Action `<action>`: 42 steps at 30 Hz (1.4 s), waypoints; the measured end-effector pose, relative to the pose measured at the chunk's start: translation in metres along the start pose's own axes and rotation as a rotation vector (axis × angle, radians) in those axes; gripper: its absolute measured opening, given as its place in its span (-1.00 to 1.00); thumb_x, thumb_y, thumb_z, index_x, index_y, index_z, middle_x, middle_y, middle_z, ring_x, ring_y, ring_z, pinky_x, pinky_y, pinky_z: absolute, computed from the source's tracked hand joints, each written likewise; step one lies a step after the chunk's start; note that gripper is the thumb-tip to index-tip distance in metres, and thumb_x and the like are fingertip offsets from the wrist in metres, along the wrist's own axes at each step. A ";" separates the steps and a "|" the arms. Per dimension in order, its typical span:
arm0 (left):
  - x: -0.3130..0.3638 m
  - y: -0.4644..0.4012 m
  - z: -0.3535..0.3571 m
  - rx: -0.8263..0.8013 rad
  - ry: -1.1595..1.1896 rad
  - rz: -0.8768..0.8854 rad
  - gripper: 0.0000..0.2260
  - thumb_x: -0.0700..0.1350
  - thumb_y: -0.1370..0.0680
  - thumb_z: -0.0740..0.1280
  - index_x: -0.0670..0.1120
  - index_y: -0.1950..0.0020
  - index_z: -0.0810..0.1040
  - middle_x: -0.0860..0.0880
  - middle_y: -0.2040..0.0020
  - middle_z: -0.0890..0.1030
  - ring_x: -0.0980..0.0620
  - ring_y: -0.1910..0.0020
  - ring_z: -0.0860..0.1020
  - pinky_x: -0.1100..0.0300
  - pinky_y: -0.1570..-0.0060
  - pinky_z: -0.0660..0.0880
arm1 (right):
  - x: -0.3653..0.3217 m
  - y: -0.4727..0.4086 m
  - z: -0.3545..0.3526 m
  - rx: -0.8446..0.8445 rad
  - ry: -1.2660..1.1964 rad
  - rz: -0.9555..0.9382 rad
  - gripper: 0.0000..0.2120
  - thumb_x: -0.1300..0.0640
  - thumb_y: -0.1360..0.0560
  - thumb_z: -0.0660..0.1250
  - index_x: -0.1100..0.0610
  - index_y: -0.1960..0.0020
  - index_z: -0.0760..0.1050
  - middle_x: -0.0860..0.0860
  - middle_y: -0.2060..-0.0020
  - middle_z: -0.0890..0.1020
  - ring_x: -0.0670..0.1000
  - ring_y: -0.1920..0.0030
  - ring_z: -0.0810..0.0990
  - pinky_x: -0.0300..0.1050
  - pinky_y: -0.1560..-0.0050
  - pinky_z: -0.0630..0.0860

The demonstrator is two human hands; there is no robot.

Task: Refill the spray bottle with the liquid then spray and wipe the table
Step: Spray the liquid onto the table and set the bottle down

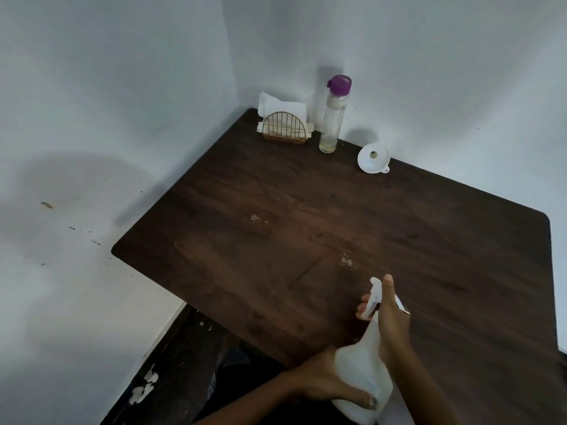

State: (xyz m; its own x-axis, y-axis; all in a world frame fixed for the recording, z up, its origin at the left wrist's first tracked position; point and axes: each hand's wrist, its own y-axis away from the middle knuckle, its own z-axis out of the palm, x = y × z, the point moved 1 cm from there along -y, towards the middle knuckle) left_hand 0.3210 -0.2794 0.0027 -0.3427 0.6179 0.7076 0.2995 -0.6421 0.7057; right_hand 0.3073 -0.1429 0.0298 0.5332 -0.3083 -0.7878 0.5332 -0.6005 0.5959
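Hands (pixel 394 320) (pixel 322 381) hide spray bottle (pixel 362 363) neck (trigger blurred) — base cut off.

The spray bottle (pixel 362 375) is cut off at the bottom edge, its neck hidden behind the right hand (pixel 392 326).

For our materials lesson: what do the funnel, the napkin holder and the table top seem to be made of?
Funnel: probably plastic; it is opaque white, smooth, with a moulded hanging tab.
Napkin holder: likely metal wire with a gold-coloured finish, judging by its thin bars in an arched frame.
Table top: dark brown with a wood grain pattern and a matt look; whether solid wood or laminate cannot be told.
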 end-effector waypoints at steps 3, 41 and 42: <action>-0.004 -0.005 0.003 0.035 -0.062 0.003 -0.21 0.13 -0.32 0.53 -0.01 -0.45 0.27 0.03 -0.36 0.44 0.08 -0.32 0.40 0.09 -0.36 0.33 | -0.009 0.000 0.001 -0.097 -0.085 0.008 -0.64 -0.01 -0.59 0.13 0.27 -0.10 0.50 0.21 0.06 0.59 0.06 0.22 0.56 -0.18 0.20 0.55; 0.258 -0.281 -0.085 0.463 -0.433 0.352 0.18 0.09 -0.39 0.46 0.02 -0.34 -0.62 -0.08 -0.54 0.12 -0.02 -0.39 0.36 0.02 -0.29 0.41 | -0.186 -0.282 -0.038 0.201 0.156 -0.798 -0.78 0.26 -0.49 0.33 0.18 -0.13 0.45 -0.06 0.05 0.56 -0.02 0.01 0.54 -0.20 0.02 0.44; 0.264 -0.287 -0.088 0.457 -0.430 0.346 0.19 0.10 -0.38 0.47 0.01 -0.35 -0.61 -0.09 -0.55 0.09 -0.02 -0.38 0.36 0.02 -0.28 0.42 | -0.190 -0.291 -0.038 0.198 0.167 -0.808 -0.78 0.26 -0.49 0.33 0.19 -0.13 0.45 -0.05 0.05 0.56 -0.01 0.01 0.54 -0.20 0.03 0.44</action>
State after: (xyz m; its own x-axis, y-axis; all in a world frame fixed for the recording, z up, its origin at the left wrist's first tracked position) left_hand 0.0664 0.0280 -0.0164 0.1925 0.5975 0.7784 0.7032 -0.6373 0.3153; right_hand 0.0759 0.1185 0.0125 0.1367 0.3749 -0.9169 0.6753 -0.7124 -0.1906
